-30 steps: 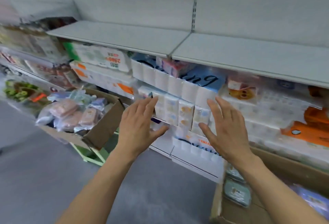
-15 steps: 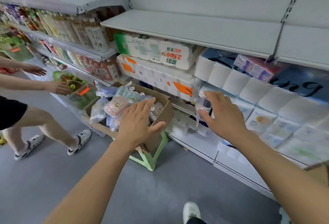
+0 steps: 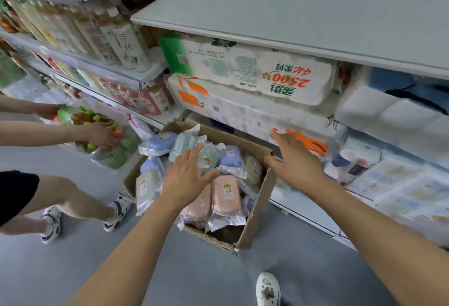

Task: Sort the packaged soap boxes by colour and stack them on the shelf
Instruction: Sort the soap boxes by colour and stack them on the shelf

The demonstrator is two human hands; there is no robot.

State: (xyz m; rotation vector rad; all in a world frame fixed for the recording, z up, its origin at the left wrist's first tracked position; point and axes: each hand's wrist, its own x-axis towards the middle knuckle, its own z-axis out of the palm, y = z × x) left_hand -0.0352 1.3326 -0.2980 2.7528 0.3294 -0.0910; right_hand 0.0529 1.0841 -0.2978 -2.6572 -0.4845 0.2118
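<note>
An open cardboard box (image 3: 257, 206) stands in front of the shelving, full of plastic-wrapped soap boxes. A pink soap box (image 3: 226, 195) lies near the front, a purple one (image 3: 232, 156) and a pale green one (image 3: 209, 156) further back, another purple one (image 3: 161, 140) at the far left. My left hand (image 3: 187, 179) hovers open over the middle of the pile, fingers spread. My right hand (image 3: 295, 160) is open above the box's far right corner, holding nothing. A bare white shelf (image 3: 291, 14) runs above the tissue packs.
Big tissue-roll packs (image 3: 255, 75) fill the shelves behind the box. Bottles (image 3: 121, 43) line the shelves to the left. Another person's leg (image 3: 73, 198) and hands (image 3: 102, 134) are at the left, at a bag of goods. My shoe (image 3: 268, 288) is on the grey floor.
The view has swung left and down from the tissue shelves to the box. Both hands have come over the soap boxes, still holding nothing.
</note>
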